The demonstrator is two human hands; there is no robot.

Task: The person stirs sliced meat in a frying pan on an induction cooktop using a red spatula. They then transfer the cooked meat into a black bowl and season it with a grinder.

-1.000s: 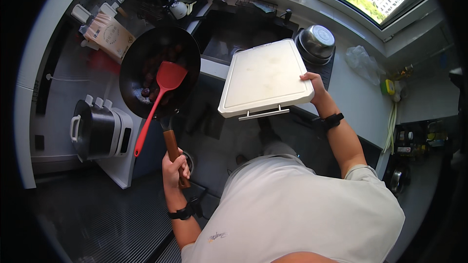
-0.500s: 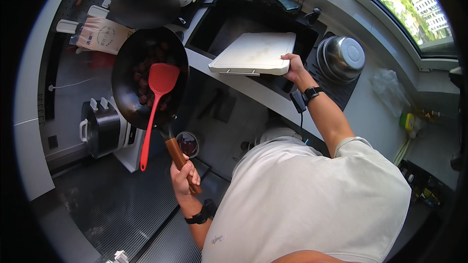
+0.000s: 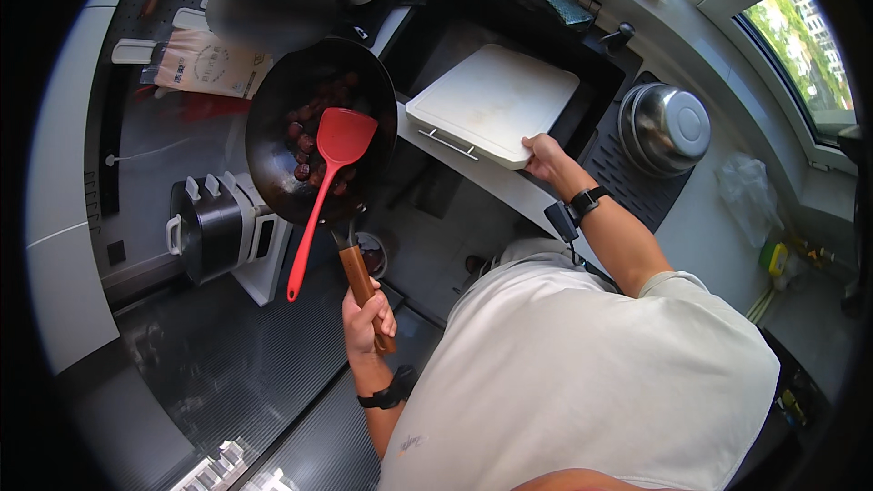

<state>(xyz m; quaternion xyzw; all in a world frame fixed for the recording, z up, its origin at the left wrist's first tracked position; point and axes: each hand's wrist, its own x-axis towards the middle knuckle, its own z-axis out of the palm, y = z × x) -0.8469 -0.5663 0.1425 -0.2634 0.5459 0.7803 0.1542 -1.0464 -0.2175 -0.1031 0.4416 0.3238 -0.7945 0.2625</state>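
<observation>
My left hand (image 3: 368, 316) is closed round the wooden handle (image 3: 355, 270) of a dark wok (image 3: 271, 159), held out over the floor gap left of the sink. Inside the wok lie several dark reddish-brown food pieces (image 3: 304, 138). A red spatula (image 3: 343, 135) rests across the wok, its head over the food and its handle sticking out past the near rim. My right hand (image 3: 547, 158) grips the near right corner of a white cutting board (image 3: 498, 102) with a metal handle along its front edge. The board lies over part of the black sink, hiding what is under it.
Stacked metal bowls (image 3: 682, 123) sit upside down on a dark drying mat right of the sink (image 3: 436, 36). A pink-beige package (image 3: 205, 64) lies beyond the wok. A dark, white-handled appliance (image 3: 214, 223) stands at left. Below the wok handle is a container (image 3: 373, 255) with dark contents.
The wok with the spatula has moved right, closer to the sink. The cutting board has turned clockwise, with my right hand still on its corner. The whole view has shifted slightly.
</observation>
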